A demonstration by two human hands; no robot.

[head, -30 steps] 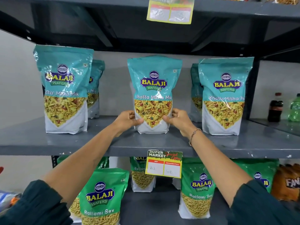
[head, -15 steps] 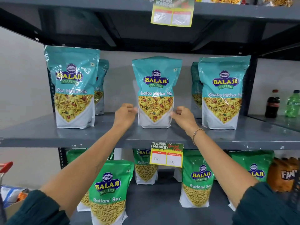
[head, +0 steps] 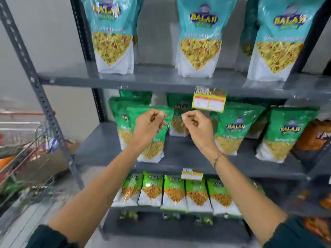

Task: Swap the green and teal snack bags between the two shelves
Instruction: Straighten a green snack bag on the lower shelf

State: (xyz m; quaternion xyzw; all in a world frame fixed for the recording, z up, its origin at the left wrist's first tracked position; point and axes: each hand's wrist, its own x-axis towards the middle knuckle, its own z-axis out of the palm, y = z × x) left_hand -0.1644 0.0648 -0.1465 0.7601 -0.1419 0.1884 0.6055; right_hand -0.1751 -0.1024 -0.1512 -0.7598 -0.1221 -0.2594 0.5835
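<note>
Three teal snack bags stand along the front of the upper shelf (head: 161,80): left (head: 112,33), middle (head: 198,36) and right (head: 279,42), with more behind them. Green snack bags stand on the shelf below (head: 193,156): a front left one (head: 154,147), one at the back (head: 177,122), and two to the right (head: 236,127) (head: 281,135). My left hand (head: 148,126) hovers in front of the front left green bag, fingers curled, holding nothing. My right hand (head: 197,127) hangs beside it, also curled and empty, in front of the gap between green bags.
A yellow price tag (head: 208,102) hangs from the upper shelf's edge just above my hands. Small green packets (head: 175,192) fill the lowest shelf. An orange bag (head: 317,136) sits at the far right. A wire cart (head: 26,149) stands left of the rack's post (head: 35,77).
Both hands let go of the middle teal bag, left standing on the upper shelf, and dropped to the green-bag shelf. My view tilted down.
</note>
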